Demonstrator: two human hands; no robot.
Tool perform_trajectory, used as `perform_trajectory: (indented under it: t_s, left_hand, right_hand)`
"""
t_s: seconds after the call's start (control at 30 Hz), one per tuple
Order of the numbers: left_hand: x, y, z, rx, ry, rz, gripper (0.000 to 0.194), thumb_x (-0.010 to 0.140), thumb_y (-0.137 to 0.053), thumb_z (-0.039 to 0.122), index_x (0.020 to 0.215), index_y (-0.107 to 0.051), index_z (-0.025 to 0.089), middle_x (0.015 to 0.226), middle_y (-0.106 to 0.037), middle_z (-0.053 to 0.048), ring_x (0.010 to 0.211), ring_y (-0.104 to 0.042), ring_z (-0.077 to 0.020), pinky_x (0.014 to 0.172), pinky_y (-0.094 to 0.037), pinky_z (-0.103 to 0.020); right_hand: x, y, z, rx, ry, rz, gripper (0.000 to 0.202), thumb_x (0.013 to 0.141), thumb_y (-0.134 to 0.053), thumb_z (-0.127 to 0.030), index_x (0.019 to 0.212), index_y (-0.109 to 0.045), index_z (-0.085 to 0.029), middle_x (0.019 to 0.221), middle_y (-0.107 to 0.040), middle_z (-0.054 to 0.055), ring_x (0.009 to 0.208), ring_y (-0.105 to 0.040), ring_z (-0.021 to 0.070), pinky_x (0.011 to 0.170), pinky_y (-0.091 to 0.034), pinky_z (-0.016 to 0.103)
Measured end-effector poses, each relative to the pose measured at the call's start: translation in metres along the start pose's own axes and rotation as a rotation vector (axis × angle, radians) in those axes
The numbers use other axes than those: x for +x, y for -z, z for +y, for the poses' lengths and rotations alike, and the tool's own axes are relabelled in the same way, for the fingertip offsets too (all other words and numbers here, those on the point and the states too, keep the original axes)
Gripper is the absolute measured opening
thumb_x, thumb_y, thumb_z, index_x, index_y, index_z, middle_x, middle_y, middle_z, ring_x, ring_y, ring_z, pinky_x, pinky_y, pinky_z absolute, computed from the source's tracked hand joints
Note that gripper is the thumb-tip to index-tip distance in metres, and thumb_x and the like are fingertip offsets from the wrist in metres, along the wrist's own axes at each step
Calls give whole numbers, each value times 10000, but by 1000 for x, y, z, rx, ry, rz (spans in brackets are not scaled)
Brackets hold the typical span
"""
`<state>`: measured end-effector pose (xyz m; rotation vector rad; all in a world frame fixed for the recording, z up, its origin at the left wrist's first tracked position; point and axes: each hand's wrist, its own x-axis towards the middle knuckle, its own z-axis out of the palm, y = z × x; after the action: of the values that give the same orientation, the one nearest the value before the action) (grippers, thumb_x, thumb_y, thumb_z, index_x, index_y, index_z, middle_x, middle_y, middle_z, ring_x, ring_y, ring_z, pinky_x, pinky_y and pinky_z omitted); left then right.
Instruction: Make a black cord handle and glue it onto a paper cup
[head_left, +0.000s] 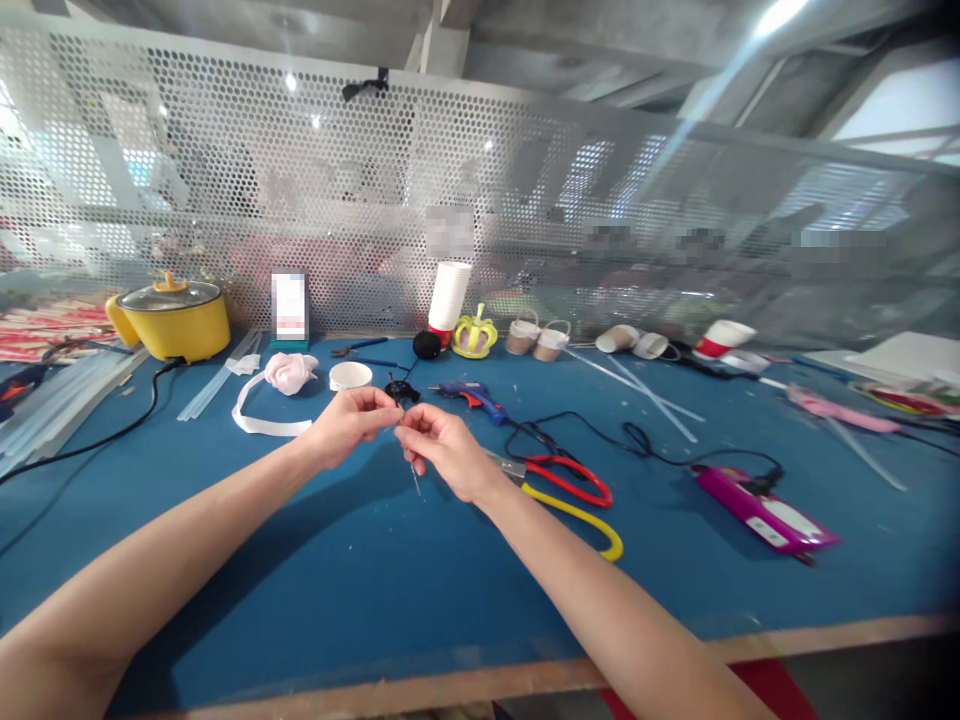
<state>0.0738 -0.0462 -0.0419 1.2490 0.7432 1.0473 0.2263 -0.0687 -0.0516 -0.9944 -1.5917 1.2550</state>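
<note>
Clock centred on the fingertips, 12 pointing away from the person; left hand at 9, thumb and forefinger pinched on a thin strand; right hand at 4, fingertips pinching the same strand just beside the left's; strand is held above the blue table, its lower end slanting toward 5; its material is too small to tell.

Surroundings: small black item at 12, just behind the fingertips, contact unclear; white roll at 10, near the left hand; pink fabric rose with a pale ribbon tail between 9 and 10; yellow pot at 10, well apart, lid on; black ball at 1; yellow crown between 1 and 2; blue glue gun between 2 and 3; scissors at 4, partly hidden by the right arm, one handle red, one yellow.
</note>
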Motion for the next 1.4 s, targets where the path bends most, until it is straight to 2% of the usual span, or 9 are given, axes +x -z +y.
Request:
perform_trajectory:
  t_s: [0.2, 0.53, 0.63, 0.73, 0.8, 0.93, 1.13, 1.3, 1.4]
  left_hand:
    - [1, -5, -7, 98, -30, 139, 207, 598, -699, 257, 635, -550, 118, 511, -485, 43, 404, -330, -23, 392, -197, -197]
    - [-2, -10, -4, 153, -72, 212, 179, 589, -695, 234, 591, -560, 117, 486, -476, 55, 415, -328, -23, 402, -205, -196]
    - [-1, -7, -5, 116, -63, 180, 193, 599, -696, 248, 587, -552, 120, 482, -467, 55, 407, -320, -22, 399, -194, -197]
    - [-2, -4, -3, 20, -28, 54, 212, 611, -698, 271, 607, -549, 121, 481, -467, 54, 392, -311, -18, 393, -173, -198]
    - [-2, -3, -1, -45, -2, -28, 225, 608, -707, 277, 615, -546, 119, 490, -475, 50, 391, -310, -14, 395, -165, -196]
    - [-2, -3, 1, -94, 12, -73, 242, 608, -718, 282, 624, -543, 115, 492, -465, 54, 392, -300, -9, 398, -156, -192]
    - [-2, -3, 0, 3, -42, -2, 239, 614, -716, 290, 630, -564, 107, 533, -491, 38, 410, -321, -12, 401, -173, -194]
    - [-3, -4, 2, -22, -35, -55, 224, 624, -714, 281, 646, -566, 114, 518, -485, 41, 416, -335, -19, 408, -178, -197]
    - [-3, -3, 3, -74, -1, -96, 239, 613, -724, 281, 647, -553, 118, 515, -479, 45, 400, -304, -12, 405, -153, -199]
  right_hand:
    - [-1, -4, 4, -258, 111, 162, 162, 759, -534, -327, 708, -469, -188, 535, -472, -52, 379, -454, 77, 380, -365, 208]
    - [-3, -6, 5, -365, 174, 230, 141, 764, -519, -309, 702, -484, -187, 549, -473, -40, 407, -442, 80, 396, -361, 209]
    - [-2, -3, 2, -251, 119, 122, 161, 744, -559, -327, 721, -494, -182, 581, -488, -39, 421, -449, 75, 404, -378, 213]
    - [-1, 2, -2, 7, 16, -67, 213, 716, -600, -359, 768, -523, -167, 649, -527, -19, 495, -495, 86, 406, -405, 211]
    - [-1, 4, -4, 148, -43, -136, 232, 693, -632, -354, 773, -533, -159, 660, -537, -15, 525, -505, 85, 400, -406, 199]
    - [0, 4, -2, 207, -46, -125, 237, 669, -672, -333, 718, -521, -157, 588, -515, -45, 473, -477, 62, 384, -385, 181]
    - [0, 4, -1, 16, 45, 1, 216, 704, -652, -318, 680, -508, -160, 516, -502, -66, 394, -453, 45, 397, -369, 190]
    - [-1, 6, -5, 231, -31, -136, 231, 691, -663, -345, 755, -541, -160, 655, -573, -23, 514, -521, 71, 421, -408, 194]
    - [-2, 6, -5, 308, -64, -167, 243, 674, -682, -337, 747, -529, -162, 620, -566, -35, 483, -508, 61, 420, -402, 188]
